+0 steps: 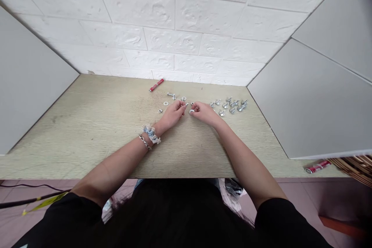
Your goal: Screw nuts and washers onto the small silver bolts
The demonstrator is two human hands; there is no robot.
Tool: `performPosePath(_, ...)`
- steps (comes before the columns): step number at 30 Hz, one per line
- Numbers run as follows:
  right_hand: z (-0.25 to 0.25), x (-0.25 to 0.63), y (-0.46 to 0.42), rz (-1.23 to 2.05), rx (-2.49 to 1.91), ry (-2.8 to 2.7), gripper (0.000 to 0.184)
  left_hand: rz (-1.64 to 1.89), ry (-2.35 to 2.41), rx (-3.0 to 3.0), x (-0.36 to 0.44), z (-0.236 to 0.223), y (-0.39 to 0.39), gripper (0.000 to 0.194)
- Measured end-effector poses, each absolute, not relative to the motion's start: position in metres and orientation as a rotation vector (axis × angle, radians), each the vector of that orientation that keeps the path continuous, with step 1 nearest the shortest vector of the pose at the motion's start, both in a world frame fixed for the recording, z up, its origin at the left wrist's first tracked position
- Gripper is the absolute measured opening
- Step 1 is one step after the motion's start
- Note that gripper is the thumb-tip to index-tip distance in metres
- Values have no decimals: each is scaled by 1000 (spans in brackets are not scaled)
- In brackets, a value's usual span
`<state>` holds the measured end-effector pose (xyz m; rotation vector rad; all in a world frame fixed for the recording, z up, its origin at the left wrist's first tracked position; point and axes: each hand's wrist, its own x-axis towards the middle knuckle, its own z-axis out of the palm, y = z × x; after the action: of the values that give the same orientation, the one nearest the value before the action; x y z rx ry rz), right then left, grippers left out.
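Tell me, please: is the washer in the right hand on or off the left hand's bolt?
Off: a visible gap separates the washer in the right hand from the bolt in the left hand.

White textured brick wall (188, 15) across the top, smooth pale-grey panels (31, 85) flanking left and right! Slim red cylinder (156, 85) left of centre; second red cylinder (317, 166) lower right, beside curved brown strips (356, 166); pink tiled floor (308, 197) below!

Washers (166, 103) look shiny metal; tabletop (87, 120), matt woodgrain; wall (162, 38), rough, glossy.
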<state>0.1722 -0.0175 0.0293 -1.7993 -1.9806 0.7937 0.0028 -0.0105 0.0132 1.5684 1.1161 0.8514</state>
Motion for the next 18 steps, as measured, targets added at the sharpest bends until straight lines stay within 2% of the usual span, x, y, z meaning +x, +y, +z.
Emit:
performPosePath(7, 21, 172, -14, 748, -1668, -1884, 5, 861, 1105, 1587, 2, 12, -11, 11)
performPosePath(12, 18, 166, -14, 656, -1517, -1637, 20, 839, 1074, 1603, 2, 12, -9, 10)
performPosePath(18, 14, 160, -19, 567, -1371, -1729, 25, 830, 1060, 1633, 1, 12, -9, 11)
